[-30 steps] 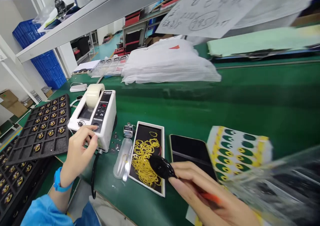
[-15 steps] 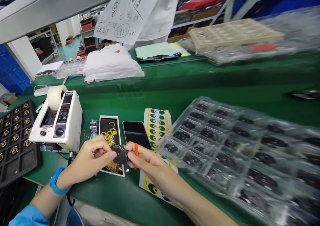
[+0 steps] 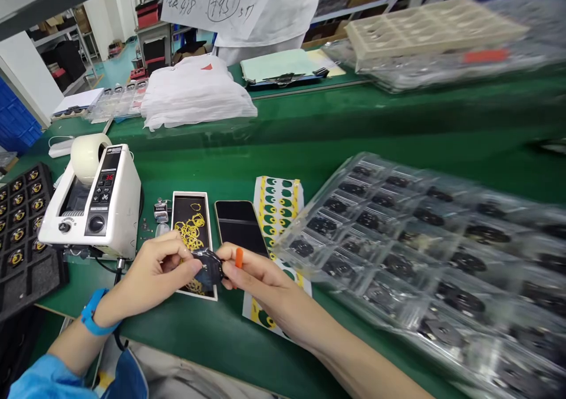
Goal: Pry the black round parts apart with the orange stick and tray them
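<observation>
My left hand [image 3: 152, 272] and my right hand [image 3: 252, 275] meet over the near edge of the green bench, both pinching a small round black part [image 3: 207, 267]. An orange-tipped tool [image 3: 239, 258] sticks up between the fingers of my right hand. Just behind the hands lies a white-rimmed tray [image 3: 191, 222] of thin yellow rings, beside a dark phone [image 3: 239, 225] and a yellow sticker sheet [image 3: 276, 204]. A white tape dispenser [image 3: 95, 201] stands to the left of my left hand.
A clear blister tray [image 3: 424, 251] with several black round parts fills the right side. A black foam tray [image 3: 22, 210] of gold-centred parts lies at the far left. White bags [image 3: 194, 95], papers and a beige tray [image 3: 433, 30] sit at the back.
My left hand left the tape dispenser and came to the black part in my right hand. My view swung right, bringing the clear blister tray into sight.
</observation>
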A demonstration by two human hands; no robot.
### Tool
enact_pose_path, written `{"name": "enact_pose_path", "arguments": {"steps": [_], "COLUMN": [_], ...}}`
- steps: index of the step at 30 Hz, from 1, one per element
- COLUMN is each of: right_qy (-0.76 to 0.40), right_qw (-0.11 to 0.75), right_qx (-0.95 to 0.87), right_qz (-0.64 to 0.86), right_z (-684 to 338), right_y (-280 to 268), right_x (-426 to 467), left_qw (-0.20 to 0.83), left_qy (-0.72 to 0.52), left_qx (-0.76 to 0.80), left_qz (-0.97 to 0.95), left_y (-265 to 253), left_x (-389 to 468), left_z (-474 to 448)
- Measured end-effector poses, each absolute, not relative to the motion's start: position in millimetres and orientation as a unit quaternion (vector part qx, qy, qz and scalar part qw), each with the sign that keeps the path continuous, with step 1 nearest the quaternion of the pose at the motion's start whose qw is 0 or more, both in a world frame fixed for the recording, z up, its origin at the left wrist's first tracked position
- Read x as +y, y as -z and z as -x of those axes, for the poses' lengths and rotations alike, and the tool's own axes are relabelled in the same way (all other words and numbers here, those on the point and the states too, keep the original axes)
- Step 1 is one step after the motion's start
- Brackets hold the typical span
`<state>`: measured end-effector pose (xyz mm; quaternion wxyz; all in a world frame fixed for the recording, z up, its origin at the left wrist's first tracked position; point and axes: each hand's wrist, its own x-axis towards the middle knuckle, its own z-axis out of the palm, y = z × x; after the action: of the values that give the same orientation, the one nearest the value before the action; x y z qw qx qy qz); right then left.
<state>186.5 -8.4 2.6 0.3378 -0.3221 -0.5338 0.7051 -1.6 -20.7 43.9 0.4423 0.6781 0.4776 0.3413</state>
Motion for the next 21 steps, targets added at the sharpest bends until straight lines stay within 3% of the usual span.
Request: {"name": "enact_pose_path", "arguments": {"steps": [9,16,21], "right_qy": [-0.698,-0.653,-0.668], "right_qw": [0.339,0.337,0.342], "right_qx": [-0.532,-0.570,-0.565], "right_qz": [0.340,0.368,0.342], "right_z": [-187,-185,-186], "right_y": [1,-6,-10], "right_x": [-10,-8,-5], "left_qw": [0.430,0.231,0.167], "left_qy": [-0.345,-0.313,-0.309], "left_qx": [0.479,0.539,0.587], "left_qz": [-0.683,-0.747,-0.730], "left_y": [-40,-36,-40], "left_x": [-22,-25,-21], "left_z": [2,-2,6]}}
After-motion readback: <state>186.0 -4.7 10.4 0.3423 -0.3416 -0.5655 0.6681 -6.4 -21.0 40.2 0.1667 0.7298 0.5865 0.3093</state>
